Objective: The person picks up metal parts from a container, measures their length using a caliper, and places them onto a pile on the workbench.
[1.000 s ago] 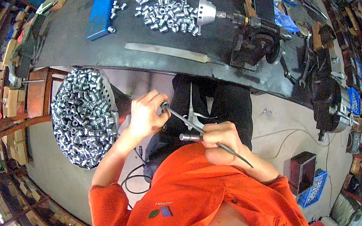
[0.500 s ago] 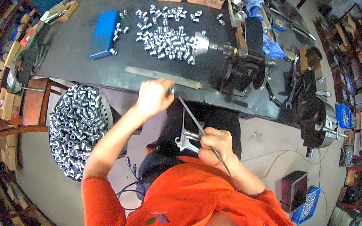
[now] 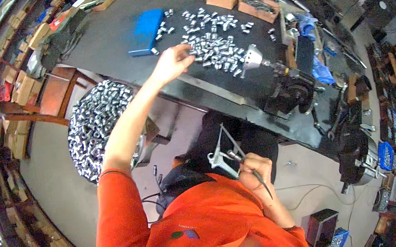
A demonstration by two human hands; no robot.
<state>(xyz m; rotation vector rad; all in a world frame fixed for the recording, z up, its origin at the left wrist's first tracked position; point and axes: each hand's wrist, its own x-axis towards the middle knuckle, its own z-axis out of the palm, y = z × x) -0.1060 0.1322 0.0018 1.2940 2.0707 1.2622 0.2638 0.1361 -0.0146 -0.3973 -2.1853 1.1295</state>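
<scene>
My left hand (image 3: 173,62) reaches over the table at the left edge of a pile of small shiny metal fittings (image 3: 216,48). Its thumb and forefinger are apart, and I see nothing between them. Above my lap, my right hand (image 3: 255,170) is closed around a slim tapered metal rod (image 3: 236,144), whose lower end sticks out below the fist. A short shiny cylinder (image 3: 234,155) shows at the fingers of that hand. Just left of it is a metal blow gun (image 3: 221,164) with a ribbed body and thin nozzle; whether the hand grips it too, I cannot tell.
A large round container heaped with metal fittings (image 3: 100,124) stands at the left, beside a wooden chair (image 3: 56,94). On the table are a blue bin (image 3: 146,33), a flat metal bar (image 3: 211,89) along the front edge, and a chuck machine (image 3: 276,70). A vise-like machine (image 3: 354,153) stands right.
My left hand has moved forward from the table's front edge to the fittings, and its fingers have opened; the fitting in them no longer shows. The whole view has shifted slightly.
</scene>
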